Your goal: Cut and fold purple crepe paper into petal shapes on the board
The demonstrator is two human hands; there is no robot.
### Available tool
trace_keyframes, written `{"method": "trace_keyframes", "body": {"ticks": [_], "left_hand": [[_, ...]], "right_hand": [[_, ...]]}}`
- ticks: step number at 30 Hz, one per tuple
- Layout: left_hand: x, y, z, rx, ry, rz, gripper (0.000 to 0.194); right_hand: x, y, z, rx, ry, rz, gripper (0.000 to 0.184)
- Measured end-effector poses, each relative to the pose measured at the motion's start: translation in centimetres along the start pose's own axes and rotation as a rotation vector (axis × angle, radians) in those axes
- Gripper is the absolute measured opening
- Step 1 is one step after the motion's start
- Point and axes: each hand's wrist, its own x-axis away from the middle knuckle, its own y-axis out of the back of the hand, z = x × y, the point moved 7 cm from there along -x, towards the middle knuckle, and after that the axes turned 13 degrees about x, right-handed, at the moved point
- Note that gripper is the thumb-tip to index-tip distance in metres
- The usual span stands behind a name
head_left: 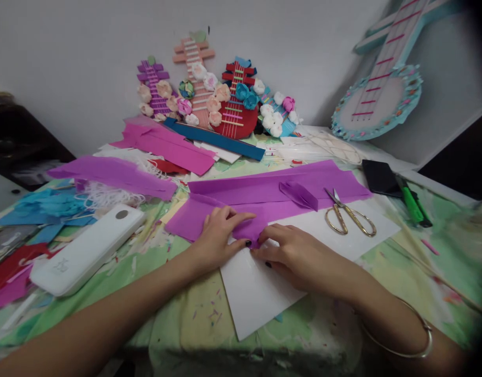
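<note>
My left hand (221,235) lies on the near left part of a sheet of purple crepe paper (241,192), its fingers stretched and its thumb held apart. Beside it, my right hand (294,251) has its thumb and fingertips pinched on the near edge of the same paper. Under both hands is a white board or sheet (256,298). A small folded purple piece (299,195) rests on the crepe paper. Gold-handled scissors (338,203) lie partly opened to the right, across the paper and the white sheet.
A white box-shaped device (84,251) sits at left, near blue crepe paper (52,207) and purple strips (115,173). Flower-decorated paper instruments (237,123) stand against the wall. At right are a black phone-like slab (380,177) and a green cutter (412,204).
</note>
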Motion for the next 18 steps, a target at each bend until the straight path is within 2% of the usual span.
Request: {"method": "trace_keyframes", "body": {"ticks": [3,5,8,10,14,18], "left_hand": [[0.1,0.2,0.1,-0.007,0.006,0.003,0.049],[0.2,0.8,0.4,-0.04,-0.023,-0.051,0.046],[0.4,1.8,0.7,-0.061,-0.114,-0.137,0.045],[0.4,2.1,0.6,-0.052,-0.196,-0.148,0.044],[0.6,1.5,-0.3,-0.066,-0.359,-0.041,0.041],[1.0,0.4,-1.5,-0.092,-0.405,0.089,0.028]], "right_hand": [[0.0,0.0,0.0,-0.002,-0.009,0.016,0.026],[0.1,0.1,-0.1,-0.023,-0.009,0.017,0.026],[0.3,0.6,-0.3,-0.055,0.013,0.003,0.024],[0.4,0.9,-0.8,-0.067,0.031,-0.021,0.02],[0.6,1.0,-2.6,-0.052,-0.021,-0.066,0.019],[0.5,0.7,-4.6,0.025,-0.128,-0.118,0.017]]}}
